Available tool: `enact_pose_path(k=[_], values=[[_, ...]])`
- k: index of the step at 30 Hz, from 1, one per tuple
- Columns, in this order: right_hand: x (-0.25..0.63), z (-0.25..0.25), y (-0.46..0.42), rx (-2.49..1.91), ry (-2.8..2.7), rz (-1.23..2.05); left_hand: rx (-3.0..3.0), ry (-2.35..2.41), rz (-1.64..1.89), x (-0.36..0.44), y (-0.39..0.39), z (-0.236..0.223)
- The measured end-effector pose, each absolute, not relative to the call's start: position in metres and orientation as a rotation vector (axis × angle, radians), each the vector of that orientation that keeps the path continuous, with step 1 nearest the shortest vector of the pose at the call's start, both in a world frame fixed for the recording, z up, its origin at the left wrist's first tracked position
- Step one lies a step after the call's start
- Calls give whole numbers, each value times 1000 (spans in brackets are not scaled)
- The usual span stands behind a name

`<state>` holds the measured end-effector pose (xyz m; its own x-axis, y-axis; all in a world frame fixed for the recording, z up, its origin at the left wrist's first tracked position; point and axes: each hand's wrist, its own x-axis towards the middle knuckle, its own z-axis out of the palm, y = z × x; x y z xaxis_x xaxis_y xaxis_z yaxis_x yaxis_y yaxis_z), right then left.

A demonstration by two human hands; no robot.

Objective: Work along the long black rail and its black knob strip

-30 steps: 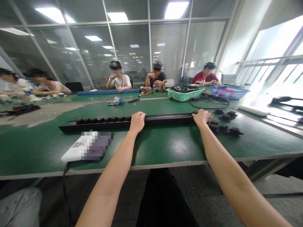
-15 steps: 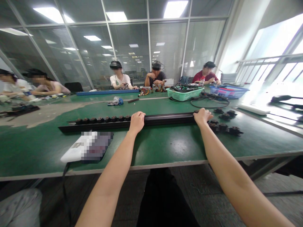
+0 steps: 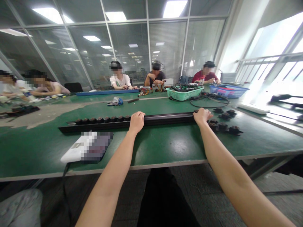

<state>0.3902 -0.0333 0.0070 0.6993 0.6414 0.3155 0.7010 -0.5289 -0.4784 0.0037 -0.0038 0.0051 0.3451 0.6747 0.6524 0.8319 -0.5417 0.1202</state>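
Observation:
A long black rail [image 3: 169, 120] lies across the green table [image 3: 163, 148]. Along its left half sits a row of small dark round parts [image 3: 99, 120]. My left hand [image 3: 136, 121] is closed over the rail near its middle, beside the last visible part in the row. Closed on the rail's right end is my right hand [image 3: 202, 116]; a bit of something dark shows at its fingertips, too small to name. Just right of that hand stand several loose dark parts [image 3: 222, 127], like those on the rail. Both palms are hidden.
A white and dark object [image 3: 75, 148], partly blurred out, lies front left with a strap. Further back are a crumpled cloth [image 3: 115, 101], a green basket [image 3: 186, 93] of cables and a blue basket [image 3: 229, 91]. Several people sit along the far side.

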Motion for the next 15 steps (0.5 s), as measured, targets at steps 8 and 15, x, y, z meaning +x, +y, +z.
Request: enact_pose_path(k=[8, 15], values=[[390, 8, -34, -2333, -1030, -166, -2377, -1382, -965, 4, -5, 5], [394, 8, -34, -2371, -1018, -171, -2381, -1389, -954, 3, -6, 6]])
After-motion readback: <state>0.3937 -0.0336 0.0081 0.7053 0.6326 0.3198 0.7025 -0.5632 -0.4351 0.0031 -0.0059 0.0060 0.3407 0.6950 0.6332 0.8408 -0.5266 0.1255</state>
